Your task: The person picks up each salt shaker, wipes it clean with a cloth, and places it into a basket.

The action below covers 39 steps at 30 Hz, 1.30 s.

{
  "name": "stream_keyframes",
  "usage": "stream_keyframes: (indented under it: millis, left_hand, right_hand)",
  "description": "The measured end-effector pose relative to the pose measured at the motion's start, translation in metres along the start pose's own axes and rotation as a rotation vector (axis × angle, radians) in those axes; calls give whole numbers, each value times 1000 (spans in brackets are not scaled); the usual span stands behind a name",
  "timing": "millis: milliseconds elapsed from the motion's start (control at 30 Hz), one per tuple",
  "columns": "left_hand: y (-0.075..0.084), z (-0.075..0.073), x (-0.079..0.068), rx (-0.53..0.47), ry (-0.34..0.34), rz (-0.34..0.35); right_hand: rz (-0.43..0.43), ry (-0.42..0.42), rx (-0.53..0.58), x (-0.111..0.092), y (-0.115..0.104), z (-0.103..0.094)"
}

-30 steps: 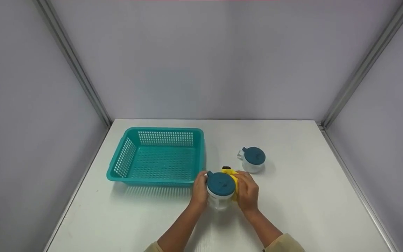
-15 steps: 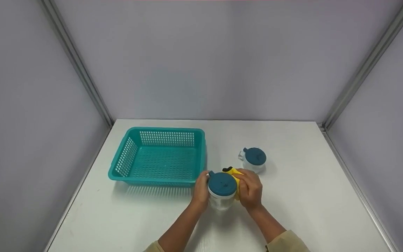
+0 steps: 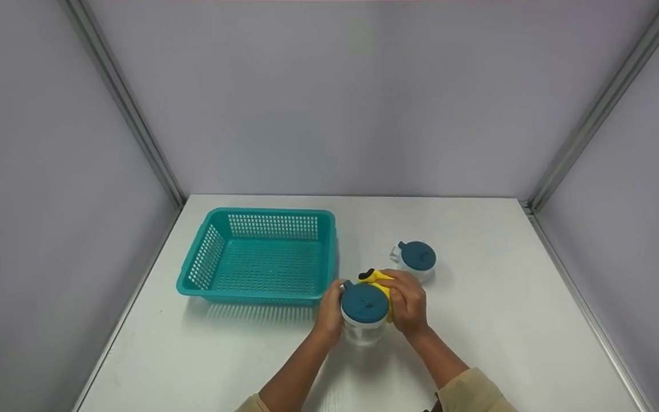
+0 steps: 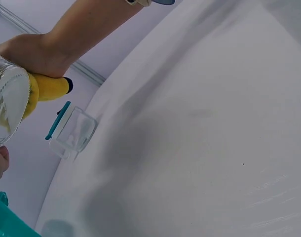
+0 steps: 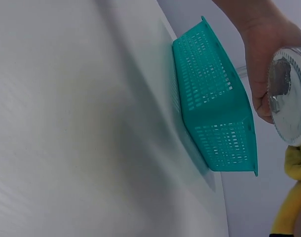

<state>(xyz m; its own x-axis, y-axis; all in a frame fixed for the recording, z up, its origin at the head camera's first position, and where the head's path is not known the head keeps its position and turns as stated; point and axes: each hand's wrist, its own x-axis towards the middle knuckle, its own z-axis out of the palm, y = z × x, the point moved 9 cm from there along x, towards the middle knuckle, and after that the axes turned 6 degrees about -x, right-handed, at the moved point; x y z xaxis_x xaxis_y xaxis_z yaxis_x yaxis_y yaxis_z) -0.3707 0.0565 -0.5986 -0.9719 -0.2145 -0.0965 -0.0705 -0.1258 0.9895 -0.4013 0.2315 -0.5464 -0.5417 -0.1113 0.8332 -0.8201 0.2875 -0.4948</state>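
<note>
My left hand [image 3: 329,313] grips the left side of a clear glass jar [image 3: 365,303] with a dark blue lid and a small lid tab. The jar is lifted, and its ridged round base faces both wrist cameras. My right hand [image 3: 409,302] holds a yellow cloth [image 3: 376,276] with a black edge, pressed to the jar's right side. In the left wrist view a bit of the cloth [image 4: 51,88] sticks out beyond the right hand. Behind the right hand a second blue-lidded glass jar [image 3: 418,257] with a side handle stands upright.
A teal plastic basket [image 3: 266,296] with perforated walls stands on the white table [image 3: 238,366], left of the hands, with nothing in it. Its right end is close to my left hand. Grey panels [image 3: 329,103] enclose the table at the back and both sides.
My right hand and the cloth have shifted slightly along the jar's side, now a little farther back toward its rim. The left hand keeps its hold, and the jar has barely moved.
</note>
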Motion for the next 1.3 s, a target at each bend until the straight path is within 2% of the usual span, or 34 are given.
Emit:
stream_keyframes:
  millis: [233, 567, 800, 900, 1133, 1300]
  left_hand:
    - [0, 1, 3, -42, -10, -5]
    - [-1, 3, 3, -96, 1, -15]
    - [2, 4, 12, -106, 32, 10]
    - [3, 4, 14, -119, 34, 16]
    - [5, 6, 16, -223, 13, 10]
    - [13, 11, 14, -149, 16, 60]
  right_hand:
    - [135, -52, 47, -5, 7, 11]
    - [217, -115, 138, 0, -14, 10]
    - [380, -152, 215, -6, 0, 13]
    - [417, -144, 226, -9, 3, 13]
    - [430, -112, 249, -12, -2, 11]
    - [386, -41, 219, -7, -9, 1]
